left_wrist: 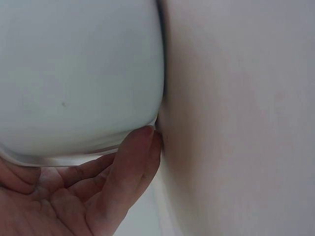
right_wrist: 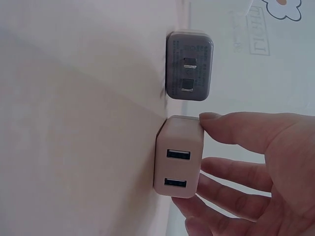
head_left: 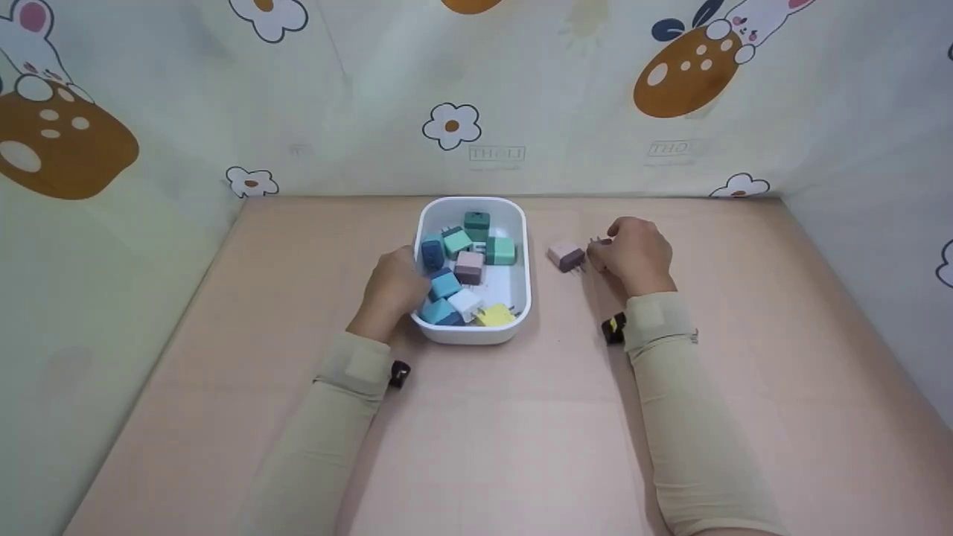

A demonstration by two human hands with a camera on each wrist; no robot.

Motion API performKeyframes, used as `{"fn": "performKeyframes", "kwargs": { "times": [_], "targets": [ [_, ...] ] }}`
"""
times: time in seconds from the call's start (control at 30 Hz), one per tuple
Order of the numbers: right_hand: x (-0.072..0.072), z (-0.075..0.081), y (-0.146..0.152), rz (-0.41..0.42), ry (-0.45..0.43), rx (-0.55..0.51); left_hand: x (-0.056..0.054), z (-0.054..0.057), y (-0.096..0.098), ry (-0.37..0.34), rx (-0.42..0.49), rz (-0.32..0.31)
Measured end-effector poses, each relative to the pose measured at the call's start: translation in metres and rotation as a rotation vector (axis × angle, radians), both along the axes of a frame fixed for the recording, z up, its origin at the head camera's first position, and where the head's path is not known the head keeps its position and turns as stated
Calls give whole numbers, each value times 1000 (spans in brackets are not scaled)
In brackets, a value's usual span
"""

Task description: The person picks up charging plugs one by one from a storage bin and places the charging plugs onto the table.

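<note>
In the head view a white plastic box (head_left: pixel 470 336) holds several USB wall chargers in blue, green, white, yellow and pink. My left hand (head_left: pixel 389 292) grips the box at its left side; in the left wrist view the thumb (left_wrist: pixel 129 167) lies against the outer wall low down near the table. Right of the box, my right hand (head_left: pixel 634 254) pinches a pink USB charger (right_wrist: pixel 179 162) with two ports between thumb and fingers. Its ports face the right wrist camera. Beside it, a pink and dark mauve charger (head_left: pixel 566 256) lies on the table, metal prongs showing.
The table (head_left: pixel 476 447) has a pale pink cover. Light walls printed with flowers (head_left: pixel 451 126) and rabbits rise at the back and both sides. Inside the box, a yellow charger (head_left: pixel 495 316) lies near the front right and a green one (head_left: pixel 476 223) at the back.
</note>
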State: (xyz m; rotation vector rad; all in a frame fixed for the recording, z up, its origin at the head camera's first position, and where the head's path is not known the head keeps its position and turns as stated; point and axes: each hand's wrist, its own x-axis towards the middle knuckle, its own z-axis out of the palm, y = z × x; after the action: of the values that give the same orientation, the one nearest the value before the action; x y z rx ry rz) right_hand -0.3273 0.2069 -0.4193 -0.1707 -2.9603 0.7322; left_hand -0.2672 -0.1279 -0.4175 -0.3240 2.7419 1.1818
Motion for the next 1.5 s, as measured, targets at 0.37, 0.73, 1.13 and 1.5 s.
{"fn": "performKeyframes", "kwargs": {
  "times": [0.37,0.73,1.13,1.5],
  "targets": [
    [1,3,-1,1,10,-1,1,0,0,10,4,-1],
    [6,19,-4,38,9,19,0,-1,-2,18,13,-17],
    [8,31,-12,89,-64,31,0,0,-1,16,25,-16],
    [19,50,-22,163,-42,34,0,-3,-2,36,-8,-31]
  ]
}}
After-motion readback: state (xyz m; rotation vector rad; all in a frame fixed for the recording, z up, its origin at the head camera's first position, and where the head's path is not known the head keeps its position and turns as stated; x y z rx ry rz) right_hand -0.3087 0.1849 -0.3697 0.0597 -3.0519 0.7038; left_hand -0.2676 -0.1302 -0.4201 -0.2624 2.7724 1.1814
